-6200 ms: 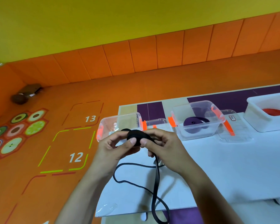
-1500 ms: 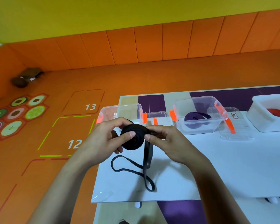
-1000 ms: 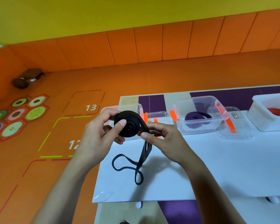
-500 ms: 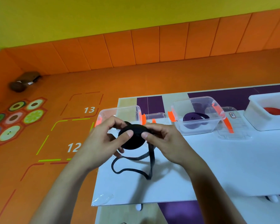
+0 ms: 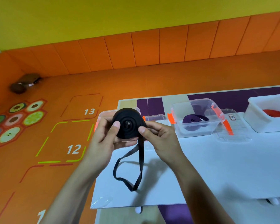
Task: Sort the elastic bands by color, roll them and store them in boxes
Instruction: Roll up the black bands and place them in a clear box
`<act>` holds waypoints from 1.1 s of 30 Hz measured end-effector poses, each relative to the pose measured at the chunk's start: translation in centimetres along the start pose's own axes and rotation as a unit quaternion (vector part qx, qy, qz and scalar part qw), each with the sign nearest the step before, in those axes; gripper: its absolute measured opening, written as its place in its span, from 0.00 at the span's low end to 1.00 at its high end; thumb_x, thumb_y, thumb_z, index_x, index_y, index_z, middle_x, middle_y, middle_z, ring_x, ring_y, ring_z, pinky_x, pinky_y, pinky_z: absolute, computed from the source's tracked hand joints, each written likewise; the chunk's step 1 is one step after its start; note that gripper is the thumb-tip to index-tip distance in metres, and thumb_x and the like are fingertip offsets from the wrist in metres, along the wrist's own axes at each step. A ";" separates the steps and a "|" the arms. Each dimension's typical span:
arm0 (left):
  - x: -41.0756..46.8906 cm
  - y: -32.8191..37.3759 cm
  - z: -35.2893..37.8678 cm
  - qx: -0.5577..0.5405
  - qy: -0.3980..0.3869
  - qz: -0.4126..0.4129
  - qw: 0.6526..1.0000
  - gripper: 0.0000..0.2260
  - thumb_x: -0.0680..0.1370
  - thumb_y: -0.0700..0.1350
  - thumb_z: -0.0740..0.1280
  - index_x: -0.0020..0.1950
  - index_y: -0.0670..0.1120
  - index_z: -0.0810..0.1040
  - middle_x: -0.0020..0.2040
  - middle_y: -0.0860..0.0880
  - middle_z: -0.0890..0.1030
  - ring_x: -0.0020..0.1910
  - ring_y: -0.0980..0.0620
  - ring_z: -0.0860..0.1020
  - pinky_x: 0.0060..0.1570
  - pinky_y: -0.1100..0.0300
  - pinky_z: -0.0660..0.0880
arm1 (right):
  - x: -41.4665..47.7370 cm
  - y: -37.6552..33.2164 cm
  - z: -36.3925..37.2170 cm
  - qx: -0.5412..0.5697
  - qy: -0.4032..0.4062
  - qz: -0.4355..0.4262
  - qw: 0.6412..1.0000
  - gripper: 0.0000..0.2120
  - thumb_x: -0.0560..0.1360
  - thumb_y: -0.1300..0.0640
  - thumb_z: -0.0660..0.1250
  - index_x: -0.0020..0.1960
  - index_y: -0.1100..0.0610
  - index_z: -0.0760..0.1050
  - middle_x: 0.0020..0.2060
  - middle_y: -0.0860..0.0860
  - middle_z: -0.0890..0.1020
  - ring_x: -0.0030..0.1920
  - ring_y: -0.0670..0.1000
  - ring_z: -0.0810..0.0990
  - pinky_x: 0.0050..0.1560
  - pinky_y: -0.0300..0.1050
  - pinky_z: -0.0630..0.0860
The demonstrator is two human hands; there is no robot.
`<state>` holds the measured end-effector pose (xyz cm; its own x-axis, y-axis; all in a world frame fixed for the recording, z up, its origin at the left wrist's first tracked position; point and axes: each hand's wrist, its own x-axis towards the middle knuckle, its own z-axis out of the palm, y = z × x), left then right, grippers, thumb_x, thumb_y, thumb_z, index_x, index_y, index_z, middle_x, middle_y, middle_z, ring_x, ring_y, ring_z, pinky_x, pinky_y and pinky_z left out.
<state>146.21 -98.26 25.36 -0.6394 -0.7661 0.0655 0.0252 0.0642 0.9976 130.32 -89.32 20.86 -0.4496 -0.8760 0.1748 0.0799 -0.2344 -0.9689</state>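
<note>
A black elastic band (image 5: 128, 123) is wound into a flat coil that I hold up in front of me, above the white table (image 5: 208, 167). My left hand (image 5: 107, 139) grips the coil from the left, thumb on its face. My right hand (image 5: 158, 136) pinches its right edge. The loose tail (image 5: 141, 160) hangs down in a loop whose end lies on the table. Behind the coil stands an empty clear box (image 5: 103, 115) with orange clips. A second clear box (image 5: 196, 118) holds a rolled purple band (image 5: 192, 121). A white box (image 5: 268, 115) at the right holds a red band (image 5: 275, 113).
A clear lid (image 5: 233, 130) with an orange clip lies between the purple band's box and the white box. Another lid (image 5: 155, 118) sits between the two clear boxes. The table's left edge borders the orange floor with numbered squares.
The coil has grown and its face has turned toward me. The hanging tail has become shorter as my hands wound it in and lifted the coil a little.
</note>
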 end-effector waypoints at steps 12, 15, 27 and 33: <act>0.4 1.7 -3.3 0.293 -0.096 0.018 0.951 0.06 0.79 0.46 0.72 0.55 0.53 0.82 0.47 0.52 0.82 0.31 0.44 0.82 0.33 0.51 0.81 | 0.0 -0.6 -1.5 -0.189 -0.100 0.021 0.977 0.10 0.80 0.54 0.71 0.60 0.46 0.84 0.45 0.42 0.85 0.45 0.46 0.80 0.55 0.44 0.77; 0.2 1.5 -3.0 0.275 -0.099 0.028 0.956 0.05 0.80 0.45 0.70 0.55 0.50 0.81 0.47 0.51 0.82 0.34 0.44 0.84 0.37 0.47 0.83 | 0.0 -0.5 -1.6 -0.162 -0.080 0.014 0.983 0.10 0.79 0.54 0.72 0.58 0.45 0.85 0.46 0.43 0.86 0.48 0.51 0.82 0.57 0.52 0.79; -0.6 0.3 -1.1 0.131 -0.007 0.087 0.988 0.06 0.81 0.43 0.65 0.57 0.44 0.75 0.54 0.40 0.79 0.34 0.37 0.84 0.39 0.44 0.83 | 0.3 0.3 -1.9 -0.017 -0.024 0.014 0.999 0.10 0.76 0.62 0.74 0.57 0.56 0.85 0.51 0.51 0.88 0.55 0.51 0.86 0.59 0.41 0.80; -0.9 0.2 -0.6 0.107 -0.007 0.090 0.990 0.05 0.81 0.43 0.65 0.55 0.43 0.74 0.54 0.39 0.80 0.34 0.36 0.84 0.38 0.44 0.83 | 0.3 0.1 -2.0 -0.003 -0.009 -0.002 1.000 0.12 0.76 0.63 0.74 0.59 0.56 0.85 0.52 0.52 0.88 0.56 0.53 0.86 0.60 0.46 0.81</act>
<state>147.27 -97.99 25.49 -0.6493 -0.7215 0.2404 -0.0229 0.3346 0.9421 128.41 -88.79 20.43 -0.4337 -0.8824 0.1823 0.0723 -0.2358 -0.9691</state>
